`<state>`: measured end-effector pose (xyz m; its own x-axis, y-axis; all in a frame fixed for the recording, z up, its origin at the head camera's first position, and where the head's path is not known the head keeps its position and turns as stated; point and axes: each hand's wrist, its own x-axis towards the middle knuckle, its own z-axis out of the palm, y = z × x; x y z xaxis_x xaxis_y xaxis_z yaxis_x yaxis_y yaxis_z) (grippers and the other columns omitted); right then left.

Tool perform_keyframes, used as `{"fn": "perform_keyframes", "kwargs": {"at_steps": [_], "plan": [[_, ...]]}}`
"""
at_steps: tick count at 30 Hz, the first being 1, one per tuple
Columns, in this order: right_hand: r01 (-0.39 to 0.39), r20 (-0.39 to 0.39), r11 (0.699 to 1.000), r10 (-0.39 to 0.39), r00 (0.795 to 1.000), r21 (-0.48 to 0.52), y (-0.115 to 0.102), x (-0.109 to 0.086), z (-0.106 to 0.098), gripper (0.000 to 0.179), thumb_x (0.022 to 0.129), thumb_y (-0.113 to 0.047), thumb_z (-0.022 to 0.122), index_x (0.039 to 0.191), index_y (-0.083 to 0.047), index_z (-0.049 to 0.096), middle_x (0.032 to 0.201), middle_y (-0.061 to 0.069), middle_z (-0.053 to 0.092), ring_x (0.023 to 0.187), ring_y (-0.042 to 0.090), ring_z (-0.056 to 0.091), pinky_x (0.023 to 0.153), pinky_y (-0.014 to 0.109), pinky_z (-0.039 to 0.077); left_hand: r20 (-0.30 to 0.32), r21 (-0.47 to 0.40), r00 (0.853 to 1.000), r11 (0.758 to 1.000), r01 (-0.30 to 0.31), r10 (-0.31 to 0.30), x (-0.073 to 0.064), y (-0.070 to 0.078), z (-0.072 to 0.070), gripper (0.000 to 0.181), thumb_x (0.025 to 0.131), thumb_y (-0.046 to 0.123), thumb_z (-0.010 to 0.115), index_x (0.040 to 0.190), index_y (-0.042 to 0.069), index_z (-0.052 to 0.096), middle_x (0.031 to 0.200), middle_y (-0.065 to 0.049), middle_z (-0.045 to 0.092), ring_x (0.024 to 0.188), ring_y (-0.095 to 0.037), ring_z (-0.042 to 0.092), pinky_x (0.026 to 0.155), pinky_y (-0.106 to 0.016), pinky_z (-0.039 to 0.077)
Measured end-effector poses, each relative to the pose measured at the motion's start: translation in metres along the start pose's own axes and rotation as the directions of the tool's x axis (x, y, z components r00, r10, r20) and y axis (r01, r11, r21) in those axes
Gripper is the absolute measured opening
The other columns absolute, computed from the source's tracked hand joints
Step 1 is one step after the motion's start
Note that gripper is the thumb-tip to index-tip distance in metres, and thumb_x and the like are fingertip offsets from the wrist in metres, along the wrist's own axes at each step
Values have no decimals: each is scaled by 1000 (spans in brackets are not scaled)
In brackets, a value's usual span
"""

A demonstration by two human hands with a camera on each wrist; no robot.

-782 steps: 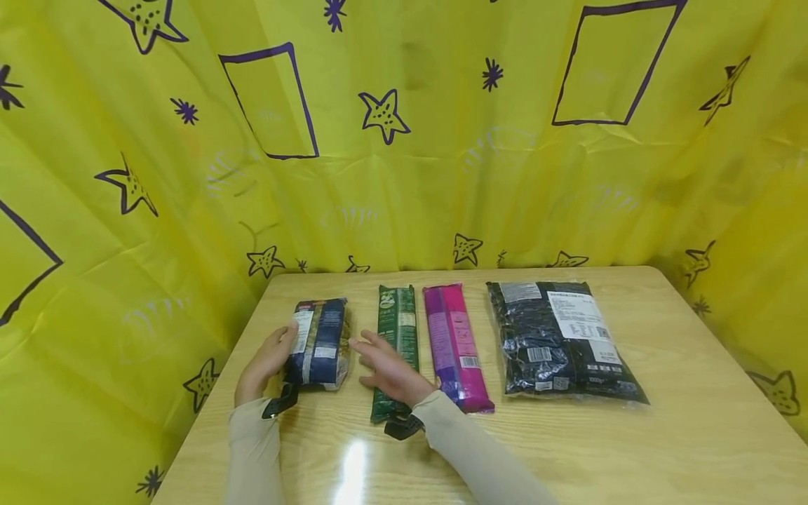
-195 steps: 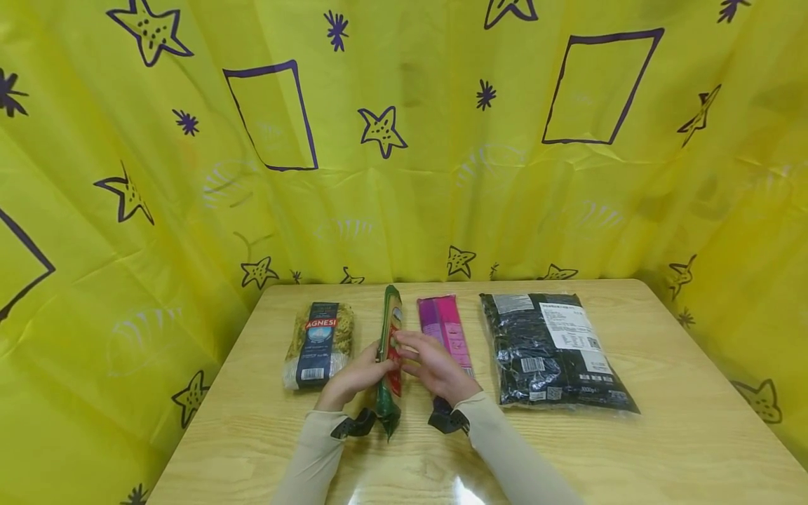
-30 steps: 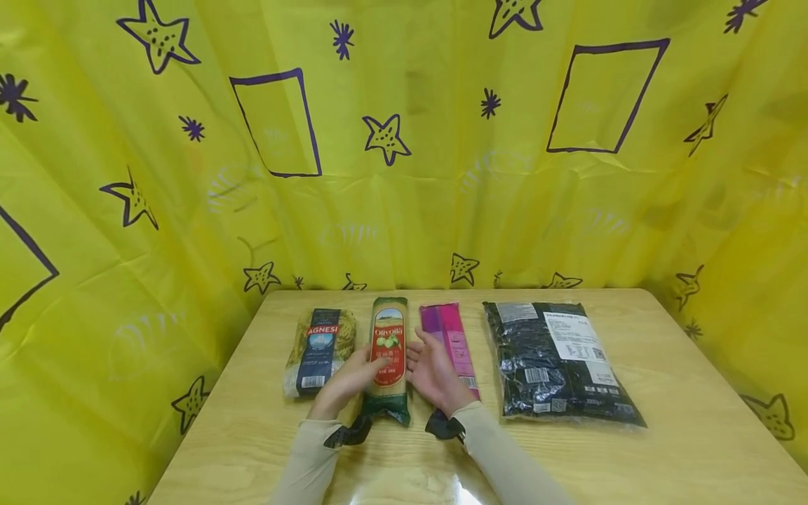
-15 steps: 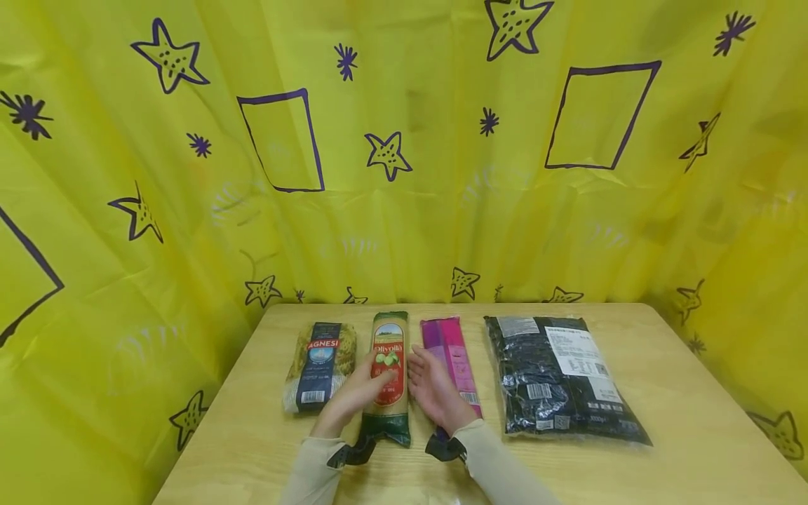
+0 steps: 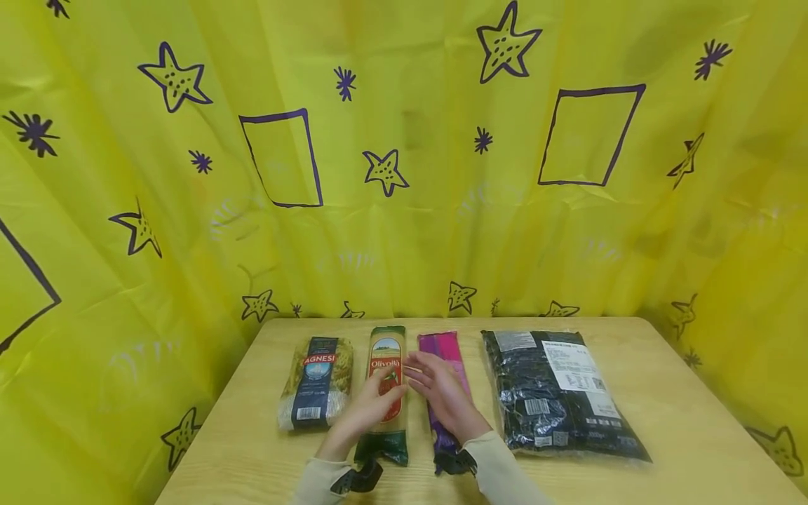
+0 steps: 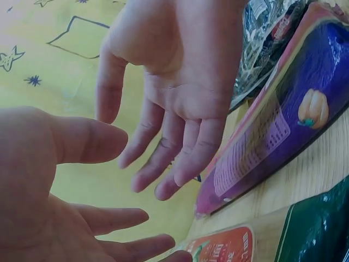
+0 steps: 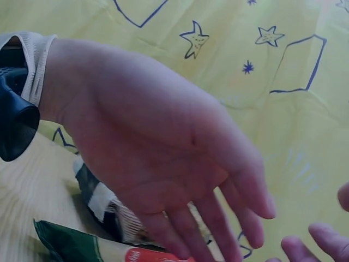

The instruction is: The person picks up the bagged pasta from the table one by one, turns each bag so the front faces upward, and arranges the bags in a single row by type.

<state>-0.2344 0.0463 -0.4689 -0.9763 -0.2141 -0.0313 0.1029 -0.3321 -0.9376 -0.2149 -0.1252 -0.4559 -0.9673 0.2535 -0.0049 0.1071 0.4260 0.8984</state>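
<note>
A long green-and-tan Olivoilà spaghetti pack (image 5: 379,365) lies flat, red label up. My left hand (image 5: 367,407) hovers over it, thumb and fingers spread, holding nothing. Facing it, palm inward, is my right hand (image 5: 447,398), its fingers loosely extended over the gap beside the purple-and-pink pack (image 5: 451,351). Between the two palms there is only air, as the left wrist view shows with the left hand (image 6: 49,180) and right hand (image 6: 180,87). In the right wrist view the left hand (image 7: 158,136) is large, with the spaghetti pack (image 7: 106,248) below it.
An Agnesi pasta bag (image 5: 315,382) lies left of the spaghetti pack, front up. At right sits a large black plastic bag (image 5: 536,400) with white labels. The wooden table (image 5: 656,393) ends at a yellow patterned curtain (image 5: 416,238).
Earlier the Agnesi bag, then the spaghetti pack, were turned from back to front. The hands have just come off the spaghetti pack and drawn a little closer together. The head view has tilted up.
</note>
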Motion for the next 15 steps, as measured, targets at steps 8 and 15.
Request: {"fn": "perform_keyframes", "kwargs": {"at_steps": [8, 15], "plan": [[18, -133, 991, -36, 990, -133, -18, -7, -10, 36, 106, -19, 54, 131, 7, 59, 126, 15, 71, 123, 30, 66, 116, 54, 47, 32, -44, 999, 998, -34, 35, 2, 3, 3, 68, 103, 30, 61, 152, -11, 39, 153, -36, 45, 139, -54, 46, 114, -65, 42], [7, -203, 967, -60, 977, -254, -30, -13, -29, 36, 107, -18, 54, 132, 7, 60, 133, 21, 65, 125, 37, 62, 109, 51, 52, 61, -98, 998, 995, -14, 20, 6, 15, 10, 68, 104, 35, 59, 154, -6, 39, 157, -31, 43, 143, -52, 43, 115, -66, 41]]}}
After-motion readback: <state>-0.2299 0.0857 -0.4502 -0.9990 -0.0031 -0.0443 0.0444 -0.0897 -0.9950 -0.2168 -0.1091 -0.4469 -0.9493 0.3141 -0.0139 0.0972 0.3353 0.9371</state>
